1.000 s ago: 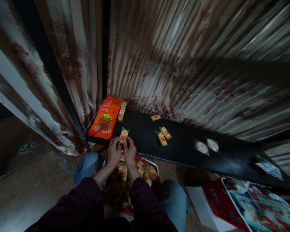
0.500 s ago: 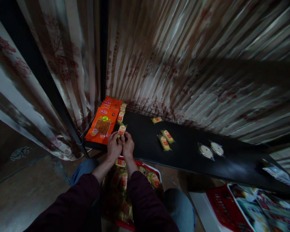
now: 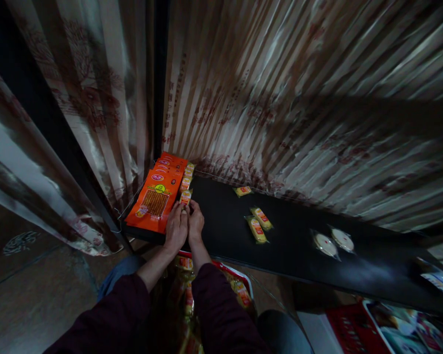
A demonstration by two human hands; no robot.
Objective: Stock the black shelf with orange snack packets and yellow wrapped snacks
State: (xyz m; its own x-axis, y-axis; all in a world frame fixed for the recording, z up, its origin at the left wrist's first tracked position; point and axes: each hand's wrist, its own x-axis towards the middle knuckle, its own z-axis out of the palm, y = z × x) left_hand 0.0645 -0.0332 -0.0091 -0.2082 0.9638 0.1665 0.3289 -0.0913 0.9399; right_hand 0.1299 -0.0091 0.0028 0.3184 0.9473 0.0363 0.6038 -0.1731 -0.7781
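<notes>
Both hands meet at the left end of a black shelf (image 3: pixel 221 231). My left hand (image 3: pixel 176 228) and my right hand (image 3: pixel 196 221) pinch the near end of a small yellow packaged cake (image 3: pixel 185 197) between their fingertips. That cake lies in line with a row of like packaged cakes (image 3: pixel 188 173) running back toward the curtain. Just left of it, overlapping orange snack packets (image 3: pixel 157 196) cover the shelf corner. Below my forearms stands a red box (image 3: pixel 248 285) holding several more yellow cakes, partly hidden by my sleeves.
Loose yellow cakes (image 3: pixel 257 229) lie mid-shelf, with another cake (image 3: pixel 242 191) farther back. Two round pale packaged items (image 3: pixel 325 244) and a light packet (image 3: pixel 441 282) sit to the right. A red-and-white carton (image 3: pixel 349 327) with packets stands below. Curtains (image 3: pixel 243 123) and a dark post (image 3: pixel 70 128) border the shelf.
The held cake has moved back against the end of the row, both hands still on it. The view has shifted slightly, so the shelf appears lower.
</notes>
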